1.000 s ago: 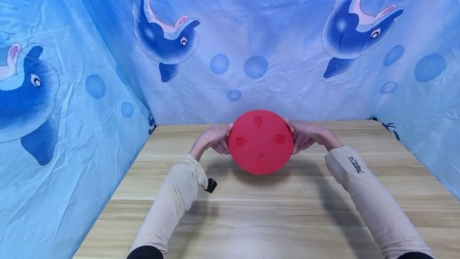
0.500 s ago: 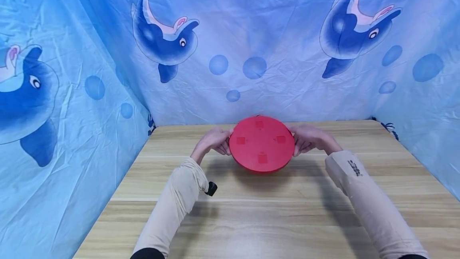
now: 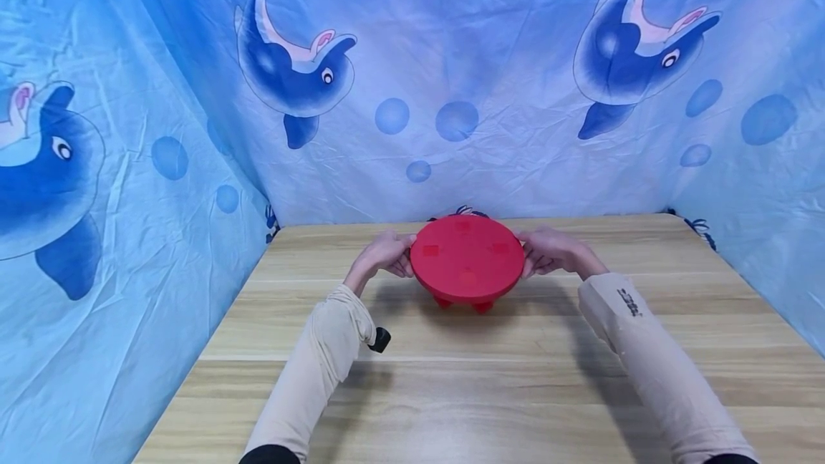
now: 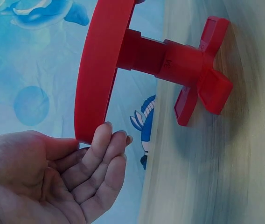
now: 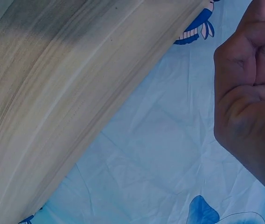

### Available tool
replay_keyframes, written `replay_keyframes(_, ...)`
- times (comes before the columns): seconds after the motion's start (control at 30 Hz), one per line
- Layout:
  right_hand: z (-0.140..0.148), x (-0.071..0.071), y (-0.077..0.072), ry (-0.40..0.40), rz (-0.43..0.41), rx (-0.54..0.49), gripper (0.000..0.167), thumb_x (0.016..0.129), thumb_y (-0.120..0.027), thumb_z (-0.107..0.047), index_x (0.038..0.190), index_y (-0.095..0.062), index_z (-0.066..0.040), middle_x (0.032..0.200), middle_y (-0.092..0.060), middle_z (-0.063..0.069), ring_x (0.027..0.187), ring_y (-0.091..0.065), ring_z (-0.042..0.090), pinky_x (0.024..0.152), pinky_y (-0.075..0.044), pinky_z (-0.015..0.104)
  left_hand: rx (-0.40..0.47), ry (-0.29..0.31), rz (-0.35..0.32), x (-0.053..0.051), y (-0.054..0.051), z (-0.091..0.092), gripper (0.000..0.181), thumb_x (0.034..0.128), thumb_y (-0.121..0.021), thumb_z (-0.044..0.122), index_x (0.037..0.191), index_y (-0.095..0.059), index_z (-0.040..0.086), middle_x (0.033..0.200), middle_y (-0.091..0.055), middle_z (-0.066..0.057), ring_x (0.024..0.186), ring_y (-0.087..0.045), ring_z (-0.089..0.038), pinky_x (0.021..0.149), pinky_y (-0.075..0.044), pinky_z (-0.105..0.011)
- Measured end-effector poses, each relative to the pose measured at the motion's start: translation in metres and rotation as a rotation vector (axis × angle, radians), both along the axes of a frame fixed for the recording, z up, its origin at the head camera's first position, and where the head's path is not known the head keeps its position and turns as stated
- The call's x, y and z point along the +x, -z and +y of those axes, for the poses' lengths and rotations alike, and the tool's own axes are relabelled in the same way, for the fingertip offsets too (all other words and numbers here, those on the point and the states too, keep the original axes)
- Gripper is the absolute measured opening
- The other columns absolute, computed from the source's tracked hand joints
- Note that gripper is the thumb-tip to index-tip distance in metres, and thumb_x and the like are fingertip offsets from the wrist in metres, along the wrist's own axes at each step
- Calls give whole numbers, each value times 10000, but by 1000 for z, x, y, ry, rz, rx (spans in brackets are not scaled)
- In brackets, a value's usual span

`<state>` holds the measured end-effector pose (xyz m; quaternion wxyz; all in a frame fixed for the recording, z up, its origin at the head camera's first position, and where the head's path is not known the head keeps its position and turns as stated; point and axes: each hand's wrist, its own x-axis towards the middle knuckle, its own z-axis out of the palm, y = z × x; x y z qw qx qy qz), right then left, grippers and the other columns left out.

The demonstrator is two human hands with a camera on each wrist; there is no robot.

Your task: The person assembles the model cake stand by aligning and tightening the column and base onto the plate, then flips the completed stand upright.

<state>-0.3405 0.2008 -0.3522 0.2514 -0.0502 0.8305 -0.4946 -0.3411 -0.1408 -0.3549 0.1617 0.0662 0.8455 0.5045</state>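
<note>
A small red round pedestal stand is between my hands over the far part of the table. Its disc top faces up, tilted slightly, with several square marks on it. In the left wrist view its post and splayed feet show; I cannot tell whether the feet touch the wood. My left hand pinches the disc's left rim between thumb and fingers. At the right rim, my right hand grips it with curled fingers. The right wrist view shows mostly the hand's side, its fingertips hidden.
The wooden table reaches to a blue dolphin-print cloth hanging behind. Another cloth wall stands along the left side, and one along the right. A black device sits at my left wrist.
The disc top has tipped from nearly facing me to nearly level, and its far edge has dropped. The feet now show beneath its near edge. Both hands keep their hold on the rim.
</note>
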Motion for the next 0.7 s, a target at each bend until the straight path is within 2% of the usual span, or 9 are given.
replay_keyframes(0.17, 1, -2, 3, -2, 3, -5, 524, 1125, -364, -366, 872, -686, -38, 706, -720, 53, 658, -706, 127, 586, -510, 211, 21, -7, -26, 1, 0, 0, 462, 1126, -444, 270, 844, -670, -18, 608, -667, -90, 550, -677, -153, 664, -628, -341)
replay_keyframes(0.33, 0, -3, 5, 1, -3, -16, 520, 1120, -384, -382, 866, -688, -45, 711, -720, 52, 660, -706, 124, 586, -508, 206, 25, -9, -39, 2, -1, -2, 475, 1129, -433, 279, 841, -666, -18, 606, -665, -85, 553, -675, -146, 694, -631, -361)
replay_keyframes(0.5, 2, -1, 9, 19, -15, -52, 517, 1110, -401, -421, 899, -670, -33, 726, -718, 61, 673, -700, 143, 599, -515, 225, 52, -6, -33, 2, 3, -5, 473, 1131, -417, 300, 904, -666, -33, 622, -674, -89, 559, -679, -146, 707, -632, -386)
replay_keyframes(0.6, 5, 2, 17, 43, -32, -119, 528, 1101, -412, -473, 971, -647, -19, 772, -721, 71, 722, -702, 174, 673, -552, 275, 64, -1, -10, 4, 9, -10, 532, 1133, -390, 358, 987, -670, -70, 651, -689, -96, 594, -699, -171, 752, -629, -441)
replay_keyframes(0.7, 11, 7, 29, 45, -15, -213, 543, 1109, -397, -482, 1064, -620, 11, 842, -733, 86, 790, -723, 205, 770, -587, 331, 71, 0, 27, 9, 17, -16, 641, 1127, -363, 453, 1106, -672, -108, 718, -719, -134, 717, -747, -303, 800, -616, -489)
